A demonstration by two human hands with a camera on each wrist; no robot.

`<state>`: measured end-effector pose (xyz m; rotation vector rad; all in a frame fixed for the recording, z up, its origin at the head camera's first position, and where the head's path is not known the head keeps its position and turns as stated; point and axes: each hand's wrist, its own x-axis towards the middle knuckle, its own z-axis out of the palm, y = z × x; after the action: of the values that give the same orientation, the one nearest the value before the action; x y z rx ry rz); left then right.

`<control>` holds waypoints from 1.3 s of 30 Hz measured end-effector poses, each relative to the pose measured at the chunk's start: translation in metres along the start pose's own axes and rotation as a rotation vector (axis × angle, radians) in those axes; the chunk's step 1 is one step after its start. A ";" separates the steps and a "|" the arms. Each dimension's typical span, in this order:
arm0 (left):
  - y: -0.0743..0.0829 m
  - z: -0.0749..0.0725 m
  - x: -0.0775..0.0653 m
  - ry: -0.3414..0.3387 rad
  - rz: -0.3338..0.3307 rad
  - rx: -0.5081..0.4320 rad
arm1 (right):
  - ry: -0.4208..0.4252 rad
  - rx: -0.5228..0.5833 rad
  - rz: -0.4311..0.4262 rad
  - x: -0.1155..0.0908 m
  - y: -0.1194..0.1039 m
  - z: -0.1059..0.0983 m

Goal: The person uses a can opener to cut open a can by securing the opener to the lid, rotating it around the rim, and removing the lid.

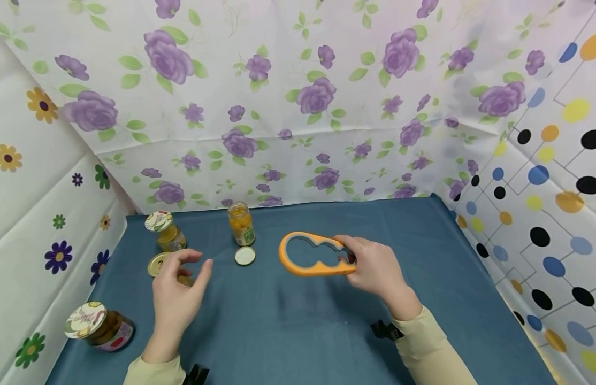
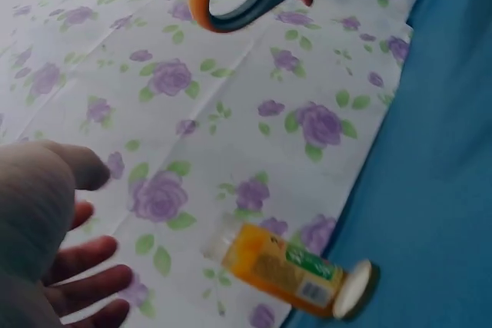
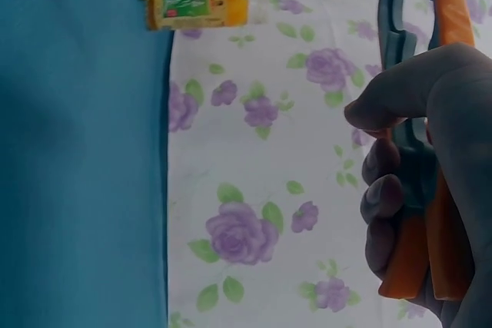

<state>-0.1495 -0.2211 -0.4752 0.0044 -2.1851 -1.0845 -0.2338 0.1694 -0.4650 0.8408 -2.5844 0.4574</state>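
Right hand [image 1: 372, 264]: fingers were curled round the handles of the orange jar opener [image 1: 307, 271], held above the bench [image 1: 288, 331]. Opener looked light, stiff plastic, its grey notched lining probably grippy; best held at the handle ends, loop kept free. Left hand [image 1: 174, 305]: fingers were loosely bent, thumb well apart, nothing gripped. Gold-lidded jar [image 1: 157, 264] sat at its 11 o'clock, partly hidden; couldn't tell if touching. Patterned-lid jar [image 1: 172, 238] stood at its 12, dark jar [image 1: 112, 331] at its 8. Uncapped jar [image 1: 242, 227] stood at the opener's 10, loose lid [image 1: 245, 255] at its 9. Jars seemed heavyish, slick, breakable: grip round the body.
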 end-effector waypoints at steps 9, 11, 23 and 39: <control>-0.023 -0.019 -0.023 0.182 -0.041 -0.003 | -0.001 -0.030 0.008 -0.010 0.007 0.005; -0.028 -0.020 -0.029 0.220 -0.061 -0.013 | -0.005 -0.037 0.015 -0.013 0.008 0.006; -0.039 -0.017 -0.044 0.380 -0.246 -0.021 | -0.031 -0.058 0.065 -0.032 0.020 0.013; -0.065 0.004 -0.035 0.288 -0.579 -0.299 | -0.142 -0.094 0.134 -0.062 0.040 0.011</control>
<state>-0.1442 -0.2506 -0.5431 0.6521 -1.7809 -1.6050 -0.2149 0.2262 -0.5102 0.6941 -2.7812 0.3207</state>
